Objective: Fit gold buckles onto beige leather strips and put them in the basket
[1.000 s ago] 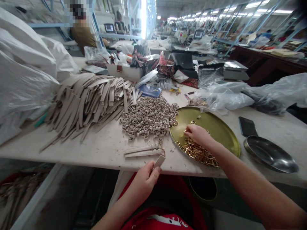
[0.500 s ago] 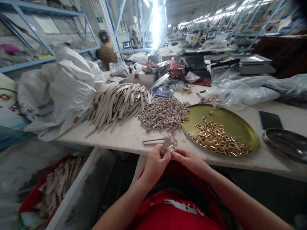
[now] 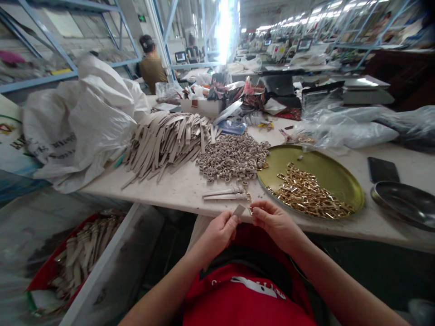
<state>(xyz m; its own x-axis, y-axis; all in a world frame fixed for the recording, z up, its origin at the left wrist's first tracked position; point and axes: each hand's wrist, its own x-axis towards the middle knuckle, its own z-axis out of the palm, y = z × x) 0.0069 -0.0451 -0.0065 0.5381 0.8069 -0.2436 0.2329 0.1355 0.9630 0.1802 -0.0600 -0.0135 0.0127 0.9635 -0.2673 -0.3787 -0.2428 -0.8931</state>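
My left hand (image 3: pixel 222 228) is closed on a short light strap (image 3: pixel 239 210) at the table's front edge. Just to its right, my right hand (image 3: pixel 272 222) pinches a small gold buckle (image 3: pixel 251 210). The two hands are apart. Behind them lie a few straps with buckles (image 3: pixel 224 194). Farther back are a pile of small grey loops (image 3: pixel 231 158) and, to its left, a heap of long strips (image 3: pixel 170 140). Gold buckles (image 3: pixel 306 192) lie on a round gold tray (image 3: pixel 355 185) at the right.
A phone (image 3: pixel 383 170) and a dark metal dish (image 3: pixel 404 203) are at the right. A white sack (image 3: pixel 81 122) stands left. Below the table's left side, a red container (image 3: pixel 50 267) holds finished-looking straps. Plastic bags (image 3: pixel 356 129) lie at the back; a person (image 3: pixel 152 68) sits beyond.
My hands have moved apart; the strap stays in my left hand and the buckle is in my right fingers, off to the right. The view has shifted slightly.
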